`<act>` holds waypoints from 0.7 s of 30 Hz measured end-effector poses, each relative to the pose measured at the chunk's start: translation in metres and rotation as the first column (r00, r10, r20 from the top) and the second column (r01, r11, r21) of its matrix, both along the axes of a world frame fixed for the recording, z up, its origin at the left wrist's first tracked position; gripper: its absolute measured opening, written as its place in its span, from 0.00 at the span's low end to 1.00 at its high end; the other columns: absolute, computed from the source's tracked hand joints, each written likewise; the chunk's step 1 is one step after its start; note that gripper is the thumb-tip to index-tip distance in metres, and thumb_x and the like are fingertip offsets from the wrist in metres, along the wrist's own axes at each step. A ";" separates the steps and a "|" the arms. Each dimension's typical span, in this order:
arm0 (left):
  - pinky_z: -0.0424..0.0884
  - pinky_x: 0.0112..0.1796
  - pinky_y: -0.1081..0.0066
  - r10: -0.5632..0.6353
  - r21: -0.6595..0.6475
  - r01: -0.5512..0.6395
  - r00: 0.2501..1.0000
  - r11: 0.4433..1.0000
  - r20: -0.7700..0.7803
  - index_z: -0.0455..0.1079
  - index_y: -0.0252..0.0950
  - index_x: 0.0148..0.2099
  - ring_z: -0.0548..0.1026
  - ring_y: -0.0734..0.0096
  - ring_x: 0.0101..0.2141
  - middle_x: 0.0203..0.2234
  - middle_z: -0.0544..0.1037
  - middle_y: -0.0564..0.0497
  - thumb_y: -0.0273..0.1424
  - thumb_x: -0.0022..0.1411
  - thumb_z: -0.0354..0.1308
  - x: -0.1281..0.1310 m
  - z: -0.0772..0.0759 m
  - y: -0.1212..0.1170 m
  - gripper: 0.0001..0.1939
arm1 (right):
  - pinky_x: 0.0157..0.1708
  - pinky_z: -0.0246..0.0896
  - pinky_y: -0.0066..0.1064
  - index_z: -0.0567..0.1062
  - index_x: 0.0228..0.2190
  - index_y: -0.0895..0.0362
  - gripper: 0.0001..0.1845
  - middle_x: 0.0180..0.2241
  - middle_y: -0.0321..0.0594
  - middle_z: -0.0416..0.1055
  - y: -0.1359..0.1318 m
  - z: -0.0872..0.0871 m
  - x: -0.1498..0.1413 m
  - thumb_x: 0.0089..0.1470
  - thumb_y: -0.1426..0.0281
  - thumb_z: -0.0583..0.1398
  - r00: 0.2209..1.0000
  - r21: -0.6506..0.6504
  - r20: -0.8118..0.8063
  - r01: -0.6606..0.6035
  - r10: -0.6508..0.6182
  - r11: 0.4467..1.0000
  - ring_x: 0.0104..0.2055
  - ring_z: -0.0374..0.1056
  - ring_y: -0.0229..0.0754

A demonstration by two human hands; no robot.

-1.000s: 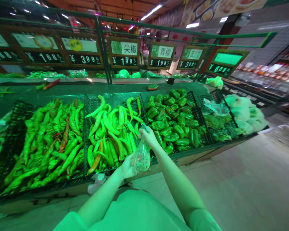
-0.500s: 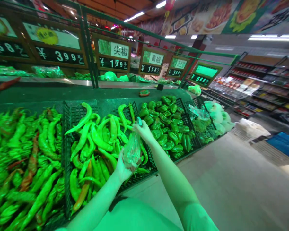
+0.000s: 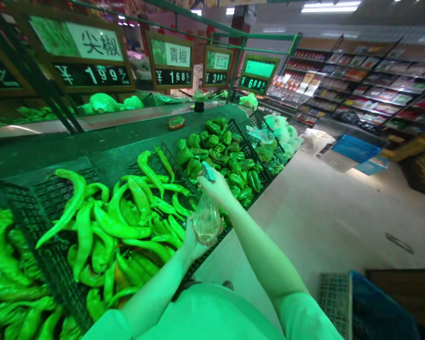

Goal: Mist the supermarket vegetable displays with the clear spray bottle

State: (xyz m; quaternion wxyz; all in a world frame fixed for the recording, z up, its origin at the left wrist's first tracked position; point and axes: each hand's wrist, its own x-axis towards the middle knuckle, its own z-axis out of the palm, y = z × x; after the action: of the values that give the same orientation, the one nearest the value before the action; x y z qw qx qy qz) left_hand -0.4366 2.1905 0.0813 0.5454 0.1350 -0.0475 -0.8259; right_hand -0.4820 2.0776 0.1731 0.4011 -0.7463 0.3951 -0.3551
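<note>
A price sign (image 3: pixel 92 47) reading 1.99 stands at the upper left, with a 1.68 sign (image 3: pixel 170 59), a 3.88 sign (image 3: pixel 216 66) and a 6.88 sign (image 3: pixel 258 73) in a row to its right, near a green rail (image 3: pixel 255 35). Pale round vegetables (image 3: pixel 102 103) sit behind the ledge. Beyond, a clear plastic bag (image 3: pixel 260 135) lies over leafy greens (image 3: pixel 267 152), just beside pale bagged produce (image 3: pixel 285 132). Across the floor (image 3: pixel 304 203) are a white bundle (image 3: pixel 317 137), a blue box (image 3: pixel 357 147) and stocked shelves (image 3: pixel 357 85), blurred, under a ceiling light (image 3: pixel 330 7). A lattice basket (image 3: pixel 335 297) stands at the lower right, beside something dark blue
</note>
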 end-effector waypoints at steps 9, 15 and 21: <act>0.61 0.23 0.77 -0.117 0.180 0.121 0.993 0.976 -0.033 0.62 0.36 0.37 0.66 0.67 0.35 0.33 0.69 0.46 0.42 0.50 0.37 -0.039 -0.028 0.013 0.20 | 0.23 0.48 0.26 0.64 0.26 0.55 0.07 0.23 0.37 0.63 0.010 -0.029 -0.024 0.42 0.70 0.48 0.968 -0.188 -0.249 -0.041 -0.007 0.981 0.25 0.58 0.38; 0.62 0.23 0.78 -0.195 0.193 0.203 0.979 0.960 -0.061 0.62 0.34 0.38 0.66 0.67 0.36 0.34 0.69 0.44 0.41 0.50 0.39 -0.063 -0.027 0.021 0.20 | 0.21 0.46 0.27 0.62 0.23 0.56 0.06 0.23 0.39 0.62 0.015 -0.041 -0.042 0.41 0.69 0.47 0.938 -0.205 -0.345 -0.033 -0.040 0.978 0.24 0.57 0.38; 0.61 0.19 0.81 -0.251 0.184 0.248 0.968 0.951 -0.009 0.63 0.35 0.36 0.67 0.67 0.35 0.35 0.68 0.45 0.38 0.49 0.41 -0.081 -0.034 0.018 0.17 | 0.21 0.46 0.27 0.63 0.23 0.55 0.08 0.21 0.39 0.62 0.015 -0.048 -0.066 0.43 0.68 0.46 0.920 -0.180 -0.385 -0.006 -0.065 0.984 0.23 0.58 0.39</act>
State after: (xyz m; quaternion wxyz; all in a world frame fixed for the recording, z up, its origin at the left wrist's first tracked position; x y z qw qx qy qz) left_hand -0.5180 2.2090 0.0476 0.4215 0.1838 0.0082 -0.8880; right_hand -0.5478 2.0929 0.1248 0.2411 -0.8286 0.4450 -0.2394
